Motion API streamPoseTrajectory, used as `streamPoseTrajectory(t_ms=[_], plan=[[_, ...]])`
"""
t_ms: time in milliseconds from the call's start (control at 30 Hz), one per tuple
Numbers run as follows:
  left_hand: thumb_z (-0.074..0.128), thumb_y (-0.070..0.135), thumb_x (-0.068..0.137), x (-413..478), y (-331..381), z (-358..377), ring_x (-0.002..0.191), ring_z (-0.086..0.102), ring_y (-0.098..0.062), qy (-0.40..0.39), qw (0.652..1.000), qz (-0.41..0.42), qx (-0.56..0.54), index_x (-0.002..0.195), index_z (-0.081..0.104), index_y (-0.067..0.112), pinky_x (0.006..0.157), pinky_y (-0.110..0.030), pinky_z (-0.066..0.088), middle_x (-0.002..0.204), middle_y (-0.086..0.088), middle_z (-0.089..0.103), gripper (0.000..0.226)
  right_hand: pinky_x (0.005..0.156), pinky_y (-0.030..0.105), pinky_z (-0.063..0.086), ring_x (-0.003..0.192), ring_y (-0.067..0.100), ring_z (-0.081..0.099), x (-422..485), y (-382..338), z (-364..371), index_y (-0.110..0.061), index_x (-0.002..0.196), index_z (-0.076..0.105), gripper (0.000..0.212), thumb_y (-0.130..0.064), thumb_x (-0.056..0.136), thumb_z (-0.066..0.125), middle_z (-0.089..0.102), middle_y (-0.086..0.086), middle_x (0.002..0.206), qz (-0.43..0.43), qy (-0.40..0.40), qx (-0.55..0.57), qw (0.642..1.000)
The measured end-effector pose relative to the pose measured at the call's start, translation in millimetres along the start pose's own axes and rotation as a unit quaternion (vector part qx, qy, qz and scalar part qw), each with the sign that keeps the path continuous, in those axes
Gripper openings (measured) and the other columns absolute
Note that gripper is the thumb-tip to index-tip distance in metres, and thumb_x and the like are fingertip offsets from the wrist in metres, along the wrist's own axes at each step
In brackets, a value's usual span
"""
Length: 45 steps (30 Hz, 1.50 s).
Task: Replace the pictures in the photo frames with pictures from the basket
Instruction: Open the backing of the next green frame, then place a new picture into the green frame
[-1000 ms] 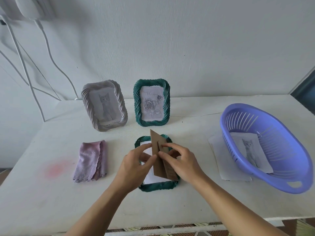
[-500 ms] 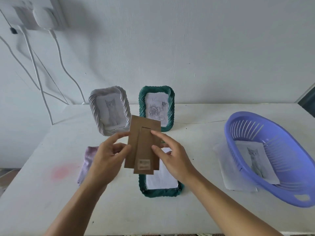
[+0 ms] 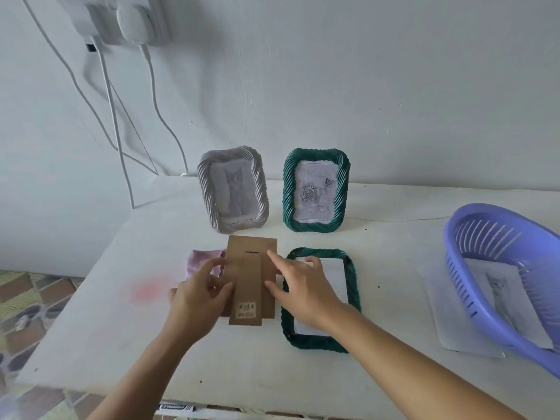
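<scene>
1. Setting aside the brown backing board (image 3: pixel 251 283): the left hand (image 3: pixel 200 298) pinches its left edge, and the right hand (image 3: pixel 303 289) touches its right edge with fingers spread apart.
2. To do this well, lay the board flat on the table (image 3: pixel 106 344), clear of the open green frame (image 3: pixel 321 298), which lies face down just right of it with white paper showing.
3. Next pictures wait in the basket (image 3: pixel 485 298), far right.
4. Half a second ago the board was held higher, above the frame; now it sits lower and left.
</scene>
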<state>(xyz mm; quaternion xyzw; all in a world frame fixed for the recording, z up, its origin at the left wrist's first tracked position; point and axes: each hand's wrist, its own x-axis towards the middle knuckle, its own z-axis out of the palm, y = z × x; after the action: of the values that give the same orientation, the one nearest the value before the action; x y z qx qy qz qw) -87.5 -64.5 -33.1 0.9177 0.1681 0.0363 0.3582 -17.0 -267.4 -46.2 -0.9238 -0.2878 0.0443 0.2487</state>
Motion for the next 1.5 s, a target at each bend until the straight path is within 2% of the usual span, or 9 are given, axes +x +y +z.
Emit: streamPoseTrajectory(t_ms=[267, 433, 600, 800, 900, 1033, 1133, 1300, 1500], plan=[[0.075, 0.03, 0.083, 5, -13, 17, 0.067, 0.053, 0.008, 0.012, 0.997, 0.054, 0.056, 0.104, 0.069, 0.037, 0.079, -0.046, 0.045, 0.072, 0.023, 0.061, 0.023, 0.113, 0.055, 0.028, 0.127, 0.023, 0.043, -2, 15, 19, -0.019, 0.141, 0.045, 0.052, -0.042, 0.095, 0.053, 0.058, 0.002, 0.119, -0.018, 0.044, -0.108, 0.993], [0.064, 0.033, 0.088, 7, -12, 24, 0.078, 0.057, -0.013, 0.036, 0.987, 0.088, 0.132, 0.102, 0.071, 0.036, 0.069, -0.037, 0.022, 0.079, 0.011, 0.063, 0.016, 0.113, 0.057, 0.026, 0.13, 0.023, 0.035, -1, 18, 19, -0.023, 0.12, 0.057, 0.036, -0.044, 0.091, 0.056, 0.05, 0.001, 0.119, -0.017, 0.054, -0.134, 0.989], [0.06, 0.03, 0.083, 10, -23, 34, 0.085, 0.064, -0.021, 0.034, 0.978, 0.131, 0.161, 0.097, 0.075, 0.033, 0.071, -0.044, 0.038, 0.096, 0.014, 0.066, 0.021, 0.109, 0.055, 0.029, 0.128, 0.02, 0.037, -2, 23, 24, -0.025, 0.112, 0.061, 0.031, -0.046, 0.09, 0.055, 0.049, -0.003, 0.121, -0.019, 0.051, -0.121, 0.991], [0.066, 0.023, 0.083, 11, -18, 35, 0.077, 0.062, -0.02, 0.053, 0.965, 0.172, 0.193, 0.089, 0.074, 0.036, 0.067, -0.037, 0.031, 0.095, 0.017, 0.067, 0.016, 0.109, 0.054, 0.028, 0.128, 0.016, 0.039, -1, 27, 22, -0.028, 0.115, 0.062, 0.033, -0.049, 0.09, 0.055, 0.053, -0.008, 0.122, -0.021, 0.052, -0.109, 0.992], [0.073, 0.013, 0.081, 11, -13, 37, 0.08, 0.061, -0.019, 0.056, 0.961, 0.182, 0.201, 0.093, 0.074, 0.038, 0.066, -0.036, 0.029, 0.101, 0.018, 0.069, 0.028, 0.11, 0.053, 0.029, 0.13, 0.016, 0.039, -1, 29, 20, -0.025, 0.119, 0.061, 0.036, -0.047, 0.092, 0.055, 0.054, -0.008, 0.125, -0.031, 0.044, -0.097, 0.994], [0.047, 0.021, 0.087, 10, -6, 43, 0.076, 0.058, -0.021, 0.07, 0.963, 0.178, 0.191, 0.094, 0.073, 0.033, 0.068, -0.039, 0.033, 0.099, 0.016, 0.071, 0.031, 0.112, 0.05, 0.032, 0.131, 0.015, 0.043, -5, 32, 15, -0.022, 0.123, 0.061, 0.034, -0.04, 0.095, 0.055, 0.056, -0.007, 0.129, -0.037, 0.057, -0.041, 0.997], [0.048, 0.018, 0.08, 9, 6, 45, 0.076, 0.059, -0.025, 0.072, 0.961, 0.174, 0.204, 0.102, 0.073, 0.027, 0.068, -0.038, 0.031, 0.096, 0.008, 0.071, 0.034, 0.114, 0.047, 0.032, 0.133, 0.014, 0.044, -9, 34, 6, -0.02, 0.125, 0.061, 0.032, -0.033, 0.096, 0.057, 0.059, -0.007, 0.127, -0.034, 0.083, 0.016, 0.996], [0.035, 0.041, 0.09, 11, 48, 52, 0.101, 0.057, -0.017, 0.004, 0.964, 0.227, 0.139, 0.111, 0.07, 0.033, 0.077, -0.039, 0.036, 0.106, 0.011, 0.064, 0.042, 0.1, 0.039, 0.046, 0.113, 0.009, 0.056, -26, 48, -20, -0.021, 0.121, 0.065, 0.029, -0.029, 0.093, 0.061, 0.065, -0.01, 0.116, -0.007, 0.166, 0.056, 0.985], [0.054, 0.048, 0.095, 20, 79, 90, 0.118, 0.047, -0.013, -0.057, 0.954, 0.255, 0.147, 0.13, 0.057, 0.04, 0.095, -0.038, 0.029, 0.123, 0.014, 0.053, 0.036, 0.089, 0.042, 0.049, 0.106, 0.014, 0.053, -61, 92, -46, -0.025, 0.114, 0.065, 0.024, -0.032, 0.091, 0.063, 0.062, -0.012, 0.106, 0.094, 0.208, 0.035, 0.973]])
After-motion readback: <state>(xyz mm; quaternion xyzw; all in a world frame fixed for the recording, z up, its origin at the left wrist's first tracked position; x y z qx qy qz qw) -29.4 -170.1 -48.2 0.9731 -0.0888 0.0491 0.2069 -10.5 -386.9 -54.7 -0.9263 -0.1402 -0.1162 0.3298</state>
